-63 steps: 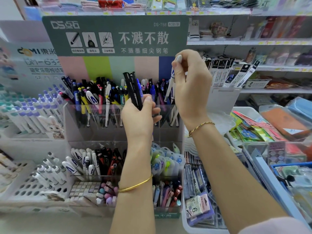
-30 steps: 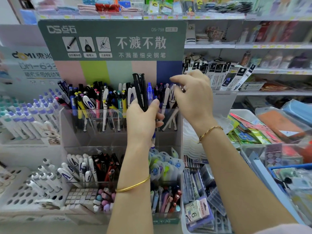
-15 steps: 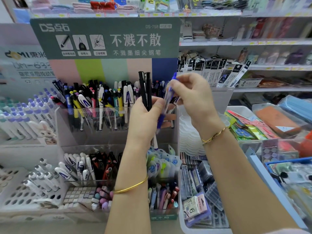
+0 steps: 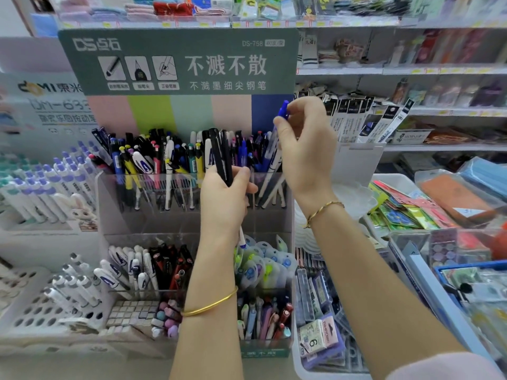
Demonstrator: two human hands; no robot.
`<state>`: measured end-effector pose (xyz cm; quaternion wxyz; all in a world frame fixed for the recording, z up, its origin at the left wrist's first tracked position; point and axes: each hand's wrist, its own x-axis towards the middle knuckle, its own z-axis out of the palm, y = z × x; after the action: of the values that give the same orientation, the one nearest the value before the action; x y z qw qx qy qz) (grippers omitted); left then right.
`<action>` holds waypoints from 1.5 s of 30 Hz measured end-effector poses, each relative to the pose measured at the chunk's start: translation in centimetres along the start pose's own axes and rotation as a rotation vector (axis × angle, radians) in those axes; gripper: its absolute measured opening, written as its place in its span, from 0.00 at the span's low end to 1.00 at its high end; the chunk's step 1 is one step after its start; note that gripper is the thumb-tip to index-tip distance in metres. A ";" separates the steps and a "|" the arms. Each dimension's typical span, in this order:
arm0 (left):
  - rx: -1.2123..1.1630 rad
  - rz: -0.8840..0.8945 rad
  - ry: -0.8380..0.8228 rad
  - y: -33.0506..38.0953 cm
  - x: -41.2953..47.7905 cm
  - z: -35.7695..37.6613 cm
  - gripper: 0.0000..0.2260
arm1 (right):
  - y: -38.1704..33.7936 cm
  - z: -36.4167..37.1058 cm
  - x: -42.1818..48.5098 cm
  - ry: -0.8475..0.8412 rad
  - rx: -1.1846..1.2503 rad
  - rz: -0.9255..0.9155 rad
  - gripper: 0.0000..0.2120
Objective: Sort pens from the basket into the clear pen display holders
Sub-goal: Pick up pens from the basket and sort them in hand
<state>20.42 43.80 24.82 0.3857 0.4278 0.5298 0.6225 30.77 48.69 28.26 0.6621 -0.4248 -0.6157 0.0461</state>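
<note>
Down low and nearest: a gold bangle round the left wrist, set in front of the lower tier of the clear pen display holder. Lower tier packed with white, black and red pens, pastel ones at its right end. Just right of it, a white bin of boxed and bagged stationery.

Further up, the left hand, fingers curled tight round a small bundle of black pens. Bundle held upright, its ends standing well above the fist. Under the fist, a white tip with a blue band poking out, possibly one more pen in the same grip.

Beside it and a little higher, the right hand, thin gold bracelet on the wrist. Thumb and fingers pinched together on the top of a blue-capped pen, held near upright over the right end of the upper tier, lower end lost among the pens there.

Behind both hands, the upper tier itself, crammed with standing pens in black, blue, yellow and white. Off to its left, slanted rows of white pens with purple and teal caps.

Farther back, a green sign with white Chinese lettering over pastel stripes. Beyond and to the right, store shelves of blurred goods.
</note>
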 end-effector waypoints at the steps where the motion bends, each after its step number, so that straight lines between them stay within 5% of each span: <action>1: -0.003 -0.009 -0.019 0.1 -0.1 0.0 0.04 | 0.0 0.1 0.2 -0.034 -0.032 0.015 0.05; 14: -0.275 -0.170 -0.156 0.8 0.3 0.0 0.06 | 0.8 0.3 0.6 -0.487 -0.846 -0.040 0.14; 21: -0.287 -0.118 -0.323 0.4 0.4 0.1 0.09 | 0.4 -1.0 0.7 -0.144 -0.145 0.013 0.09; 27: -0.197 -0.089 -0.438 0.5 0.0 0.5 0.07 | -0.9 -2.6 0.7 -0.659 0.210 0.377 0.10; 30: -0.180 -0.106 -0.417 0.5 -0.1 0.7 0.09 | 0.0 -2.5 0.8 -0.488 0.243 0.390 0.07; 35: -0.022 -0.054 -0.110 0.0 0.7 1.0 0.09 | 0.7 -2.9 1.5 0.013 0.093 0.137 0.09; 45: -0.074 -0.047 -0.085 0.5 0.4 1.2 0.08 | 0.4 -2.2 1.6 0.194 -0.020 -0.110 0.09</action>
<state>21.42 44.55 25.44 0.4378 0.4266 0.4994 0.6139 33.19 48.76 29.54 0.7157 -0.3995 -0.5717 -0.0378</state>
